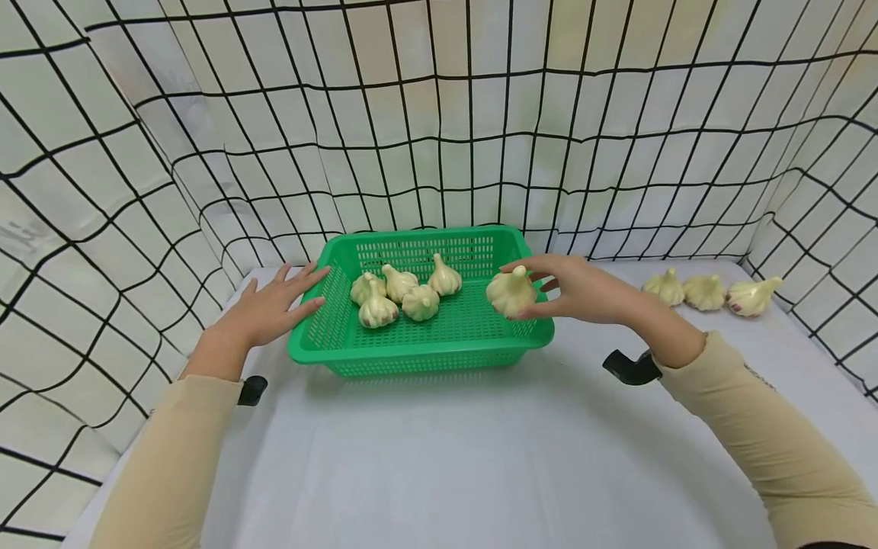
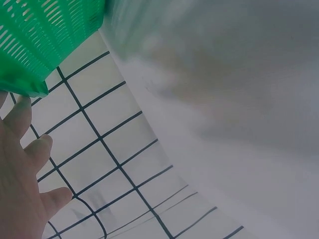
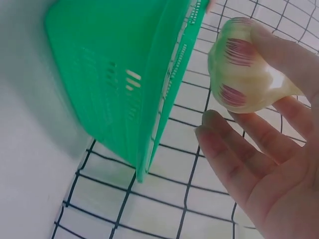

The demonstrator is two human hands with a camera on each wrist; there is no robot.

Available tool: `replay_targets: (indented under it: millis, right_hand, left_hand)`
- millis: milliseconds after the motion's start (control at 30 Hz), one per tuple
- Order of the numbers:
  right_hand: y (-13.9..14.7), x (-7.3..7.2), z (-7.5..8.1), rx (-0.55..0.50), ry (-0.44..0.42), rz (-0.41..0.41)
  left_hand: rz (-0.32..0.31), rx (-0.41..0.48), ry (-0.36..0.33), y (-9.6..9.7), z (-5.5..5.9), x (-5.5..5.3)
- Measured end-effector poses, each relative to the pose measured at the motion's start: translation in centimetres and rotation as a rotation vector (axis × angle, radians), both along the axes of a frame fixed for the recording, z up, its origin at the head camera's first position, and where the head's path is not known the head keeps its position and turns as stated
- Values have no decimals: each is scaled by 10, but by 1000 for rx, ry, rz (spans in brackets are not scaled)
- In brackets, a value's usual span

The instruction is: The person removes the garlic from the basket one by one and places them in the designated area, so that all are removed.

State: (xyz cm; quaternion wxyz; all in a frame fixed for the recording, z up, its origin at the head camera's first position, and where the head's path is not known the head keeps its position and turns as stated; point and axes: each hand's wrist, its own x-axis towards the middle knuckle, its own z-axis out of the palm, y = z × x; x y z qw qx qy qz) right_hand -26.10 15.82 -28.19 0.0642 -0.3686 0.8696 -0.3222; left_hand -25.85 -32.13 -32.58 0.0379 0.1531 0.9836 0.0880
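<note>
A green plastic basket [image 1: 411, 352] with slotted walls stands on the table and holds several garlic bulbs [image 1: 421, 303], grouped toward its left side. My right hand [image 1: 576, 288] pinches another garlic bulb [image 1: 511, 293] between thumb and fingers, over the basket's right end. In the right wrist view this bulb [image 3: 239, 69] shows purple-red streaks and stands apart from the basket wall [image 3: 114, 74]. My left hand [image 1: 270, 305] has its fingers spread, with fingertips touching the basket's left rim; the left wrist view shows them at the rim too.
Three more garlic bulbs [image 1: 703, 292] lie in a row on the white tabletop [image 1: 439, 457] at the right, beyond my right forearm. Black netting [image 1: 453, 141] over white sheeting encloses the back and both sides.
</note>
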Motion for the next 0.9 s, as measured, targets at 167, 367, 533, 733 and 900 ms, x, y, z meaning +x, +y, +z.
replay_targets:
  millis: [167, 367, 533, 733, 900]
  right_hand:
    - [10, 1, 3, -9, 18, -18]
    - [27, 2, 2, -32, 47, -34]
    - [43, 0, -1, -30, 54, -54]
    - [61, 3, -2, -28, 24, -78]
    - [76, 7, -4, -15, 18, -107]
  left_hand:
    - [2, 3, 4, 0, 1, 0]
    - [2, 10, 1, -1, -1, -1]
    - [-1, 16, 0, -1, -3, -1]
    - [1, 19, -2, -2, -2, -1]
    - [-4, 20, -1, -2, -2, -1]
